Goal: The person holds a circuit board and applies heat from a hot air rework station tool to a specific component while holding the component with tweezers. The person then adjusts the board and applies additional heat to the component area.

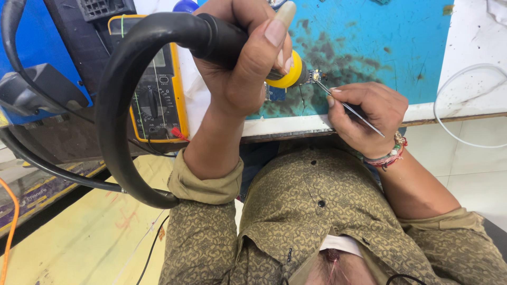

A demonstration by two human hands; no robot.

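My left hand (240, 68) is clenched around the black handle (211, 37) of a hot-air tool with a yellow collar (292, 73). The tool's metal tip points at a small circuit board (275, 94) on a stained blue mat (369, 42). My right hand (364, 111) pinches thin metal tweezers (323, 87), whose points meet the tool's tip at a tiny part near the board. A beaded bracelet (391, 154) is on the right wrist.
A thick black hose (108, 105) loops from the handle down to the left. A yellow multimeter (158, 95) lies left of my left arm, beside a blue machine (31, 47). A white cable (449, 89) curves over the bench's right end.
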